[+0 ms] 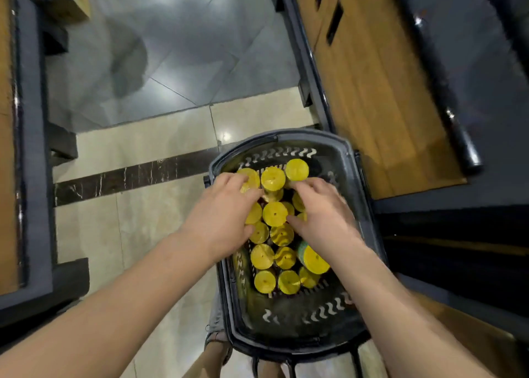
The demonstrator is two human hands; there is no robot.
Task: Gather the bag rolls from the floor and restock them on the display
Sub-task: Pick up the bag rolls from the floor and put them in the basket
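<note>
Many rolls (274, 214) stand upright in the basket (353, 163), axes vertical, directly under both hands; the left hand (226, 214) and right hand (323, 214) curl fingers (310, 183) over far rolls, grip not discernible.

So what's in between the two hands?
Yellow-topped bag rolls fill the gap between the left hand and right hand, standing in the basket. The head view shows it.
</note>
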